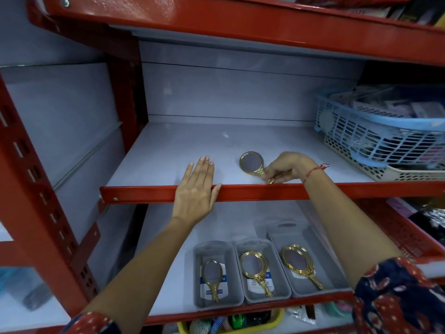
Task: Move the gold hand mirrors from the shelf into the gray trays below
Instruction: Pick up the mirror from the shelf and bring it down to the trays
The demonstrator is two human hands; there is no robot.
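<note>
One round gold hand mirror (251,162) lies near the front of the grey shelf (168,153). My right hand (286,167) is closed around its handle at the shelf's red front edge. My left hand (196,186) rests flat and open over that red edge, to the left of the mirror. On the shelf below stand three gray trays side by side: the left tray (199,251) holds a small gold mirror (212,277), the middle tray (277,251) holds stacked gold mirrors (254,266), and the right tray (334,268) holds oval gold mirrors (297,261).
A blue plastic basket (375,126) sits inside a beige basket (397,173) at the right end of the upper shelf. Red metal uprights (36,189) frame the left side. A yellow bin (277,319) with small items sits under the tray shelf.
</note>
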